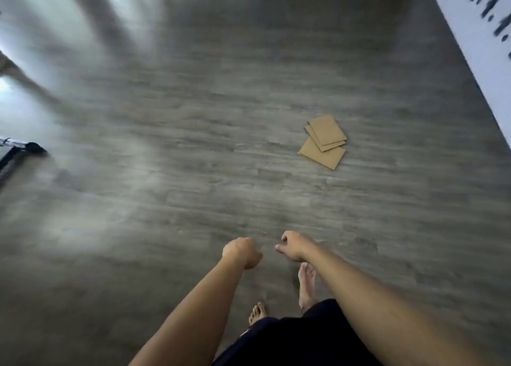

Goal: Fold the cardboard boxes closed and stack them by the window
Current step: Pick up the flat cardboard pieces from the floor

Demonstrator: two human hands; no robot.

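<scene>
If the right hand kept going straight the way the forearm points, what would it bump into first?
Probably nothing but bare floor. The right hand points up and to the left in the picture, over the grey wood-look floor. The flat brown cardboard pieces lie off to its right, out of that line. Depth is hard to judge.

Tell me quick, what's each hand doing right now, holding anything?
Left hand: fingers curled, holding nothing.
Right hand: fingers curled, holding nothing.
Flat cardboard pieces lie untouched on the floor.
</scene>
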